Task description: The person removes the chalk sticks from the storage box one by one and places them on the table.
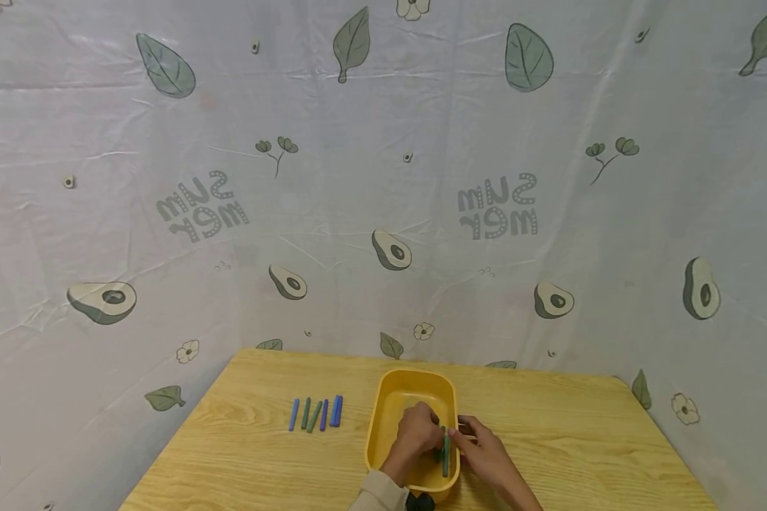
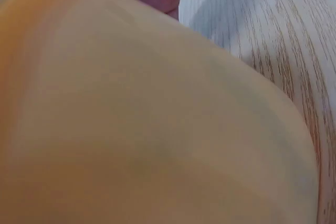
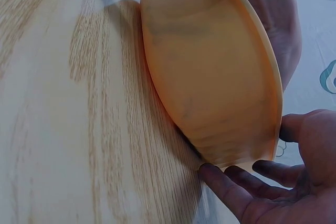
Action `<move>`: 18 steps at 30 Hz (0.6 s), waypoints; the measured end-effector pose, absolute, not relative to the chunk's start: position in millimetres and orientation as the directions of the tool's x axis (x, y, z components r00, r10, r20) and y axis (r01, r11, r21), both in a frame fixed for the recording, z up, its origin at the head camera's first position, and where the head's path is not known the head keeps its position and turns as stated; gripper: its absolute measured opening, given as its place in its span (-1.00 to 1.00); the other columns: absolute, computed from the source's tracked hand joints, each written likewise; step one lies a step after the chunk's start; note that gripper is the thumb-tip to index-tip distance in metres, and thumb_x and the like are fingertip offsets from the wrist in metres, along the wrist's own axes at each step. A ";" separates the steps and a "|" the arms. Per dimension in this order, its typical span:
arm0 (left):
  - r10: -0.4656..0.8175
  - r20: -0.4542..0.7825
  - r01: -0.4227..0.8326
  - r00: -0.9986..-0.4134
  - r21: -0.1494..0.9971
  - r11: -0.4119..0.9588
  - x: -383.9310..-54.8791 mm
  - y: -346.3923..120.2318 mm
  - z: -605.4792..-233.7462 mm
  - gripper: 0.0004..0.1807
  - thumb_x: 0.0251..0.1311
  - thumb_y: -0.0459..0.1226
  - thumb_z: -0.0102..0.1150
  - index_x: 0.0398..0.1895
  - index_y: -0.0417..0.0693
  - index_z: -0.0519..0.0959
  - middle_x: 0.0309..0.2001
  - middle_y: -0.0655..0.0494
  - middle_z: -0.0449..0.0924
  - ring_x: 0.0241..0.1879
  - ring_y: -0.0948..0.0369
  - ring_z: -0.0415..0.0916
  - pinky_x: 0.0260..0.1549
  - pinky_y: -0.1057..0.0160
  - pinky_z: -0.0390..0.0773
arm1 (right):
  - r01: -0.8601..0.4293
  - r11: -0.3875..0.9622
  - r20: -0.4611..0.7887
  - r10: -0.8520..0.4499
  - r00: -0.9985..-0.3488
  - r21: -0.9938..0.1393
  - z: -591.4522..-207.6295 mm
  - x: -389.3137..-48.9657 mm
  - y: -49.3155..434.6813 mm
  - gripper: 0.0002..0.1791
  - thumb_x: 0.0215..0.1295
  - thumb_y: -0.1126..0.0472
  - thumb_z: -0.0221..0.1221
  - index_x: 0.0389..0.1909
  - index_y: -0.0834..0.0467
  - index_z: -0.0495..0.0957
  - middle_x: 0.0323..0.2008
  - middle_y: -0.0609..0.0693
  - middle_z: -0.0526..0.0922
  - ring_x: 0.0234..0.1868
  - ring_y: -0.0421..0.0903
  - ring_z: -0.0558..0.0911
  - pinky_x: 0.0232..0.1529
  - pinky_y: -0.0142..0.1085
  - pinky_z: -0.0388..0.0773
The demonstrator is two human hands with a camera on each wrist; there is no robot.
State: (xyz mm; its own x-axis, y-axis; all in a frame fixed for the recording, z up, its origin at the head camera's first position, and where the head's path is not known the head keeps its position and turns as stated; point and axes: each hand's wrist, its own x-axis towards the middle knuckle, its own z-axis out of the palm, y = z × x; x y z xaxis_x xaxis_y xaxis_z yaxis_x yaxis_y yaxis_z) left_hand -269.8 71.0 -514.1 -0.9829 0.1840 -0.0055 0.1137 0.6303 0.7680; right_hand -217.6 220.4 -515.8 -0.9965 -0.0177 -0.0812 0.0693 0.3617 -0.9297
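A yellow plastic bin (image 1: pixel 383 404) stands on the table. My left hand (image 1: pixel 417 428) reaches down into it with bent fingers that appear to pinch a short dark green stick (image 1: pixel 438 454), partly hidden by the hand. Beside it, another dark green stick (image 1: pixel 446 460) lies along the bin's right wall. My right hand (image 1: pixel 486 454) grips that right side, thumb at the rim and fingers against the outside. In the right wrist view the thumb and fingers of the right hand (image 3: pixel 294 182) hold the bin's wall (image 3: pixel 210 72). The left wrist view mostly shows blurred bin wall (image 2: pixel 157 103).
Left of the bin, several blue sticks (image 1: pixel 294 414) and green sticks (image 1: pixel 314 417) lie in a loose row on the wood-grain table (image 1: pixel 243 454). Behind the table hangs a pale curtain (image 1: pixel 332 213) printed with leaves and avocados.
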 end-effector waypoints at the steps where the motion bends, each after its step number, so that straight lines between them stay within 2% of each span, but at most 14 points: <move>1: 0.184 0.002 0.120 -0.983 0.766 0.632 -269.4 70.3 -514.8 -0.49 -0.03 -0.53 0.37 -0.91 0.01 0.33 -0.84 0.27 0.03 -0.79 0.25 0.04 -0.76 0.29 0.13 | 0.070 0.363 -0.082 -0.016 -0.997 -0.929 -516.3 -217.2 220.2 -0.38 0.67 0.01 0.13 0.47 0.39 0.40 0.26 0.37 0.63 0.19 0.29 0.71 -0.01 0.01 0.80; 5: 0.192 0.018 0.140 -0.981 0.756 0.640 -266.8 68.4 -512.2 -0.64 -0.07 -0.51 0.42 -0.83 -0.08 0.49 -0.77 0.23 0.15 -0.72 0.22 0.14 -0.71 0.29 0.19 | 0.061 0.375 -0.073 -0.018 -0.997 -0.925 -517.0 -217.0 220.5 -0.39 0.67 0.01 0.12 0.47 0.37 0.41 0.26 0.36 0.63 0.19 0.29 0.71 0.00 0.01 0.80; 11: 0.192 0.026 0.148 -0.981 0.739 0.658 -265.3 68.4 -507.7 -0.90 -0.06 -0.47 0.53 -0.58 -0.20 0.75 -0.61 0.10 0.51 -0.60 0.19 0.42 -0.63 0.28 0.48 | 0.060 0.373 -0.074 -0.024 -0.997 -0.926 -516.1 -216.3 222.1 -0.39 0.66 0.00 0.13 0.48 0.35 0.41 0.26 0.31 0.64 0.21 0.29 0.70 0.03 0.02 0.79; 14: 0.198 0.013 0.143 -0.980 0.740 0.657 -265.5 67.7 -507.0 -0.89 -0.07 -0.47 0.52 -0.60 -0.20 0.74 -0.61 0.08 0.55 -0.61 0.18 0.44 -0.64 0.28 0.50 | 0.059 0.370 -0.075 -0.029 -0.997 -0.927 -516.3 -215.8 222.6 -0.38 0.66 0.00 0.13 0.48 0.36 0.40 0.27 0.31 0.63 0.22 0.31 0.69 0.02 0.03 0.79; 18: 0.203 -0.016 0.127 -0.979 0.733 0.669 -268.0 67.4 -509.2 -0.80 -0.06 -0.49 0.47 -0.70 -0.14 0.69 -0.69 0.12 0.50 -0.67 0.19 0.38 -0.68 0.30 0.43 | 0.062 0.365 -0.078 -0.029 -0.997 -0.929 -516.9 -215.7 222.2 -0.37 0.67 0.00 0.12 0.49 0.37 0.39 0.27 0.33 0.62 0.21 0.30 0.69 0.02 0.03 0.79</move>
State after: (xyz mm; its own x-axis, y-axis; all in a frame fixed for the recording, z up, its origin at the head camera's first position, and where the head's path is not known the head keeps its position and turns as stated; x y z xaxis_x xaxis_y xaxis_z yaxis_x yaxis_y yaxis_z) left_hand -268.0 67.4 -509.2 -0.9790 0.2031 -0.0160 0.1267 0.6686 0.7327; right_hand -215.7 222.2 -516.9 -0.9965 -0.0291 -0.0779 0.0620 0.3653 -0.9288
